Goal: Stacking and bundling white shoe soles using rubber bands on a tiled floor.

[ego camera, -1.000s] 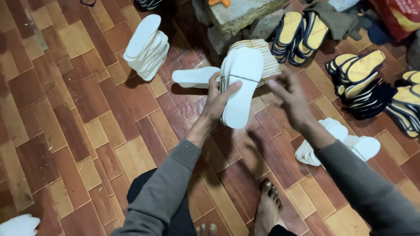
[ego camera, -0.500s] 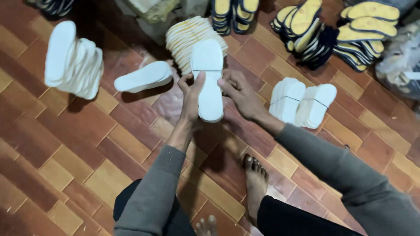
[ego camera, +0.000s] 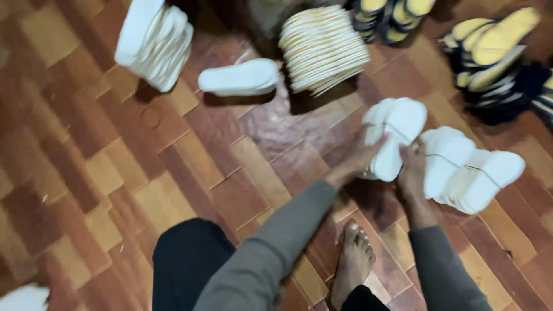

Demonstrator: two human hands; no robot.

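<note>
Together, both hands gripped a small bundle of white foam slipper soles (ego camera: 395,138) low over the floor. On the near side of that bundle, the left hand (ego camera: 358,159) was curled, its fingers wrapped around the lower edge, while the right hand (ego camera: 412,167) closed on the bundle's right edge with the fingers bent over it; neither hand was spread. A thin band seemed to cross the soles, though motion blur made that hard to tell. Just beside the right hand lay a second, larger batch of white soles tied with thin string (ego camera: 469,173), touching or nearly touching the held bundle. Below the hands a bare foot (ego camera: 352,264) rested on the reddish-brown and tan brick-pattern floor (ego camera: 115,173). Farther out, a fanned stack of thin cream-yellow insoles (ego camera: 324,49) stood beyond the hands, with a single white sole (ego camera: 239,78) lying flat to its left and another heap of white soles (ego camera: 152,40) further left. Black-and-yellow soles (ego camera: 495,55) were piled at the upper right.
</note>
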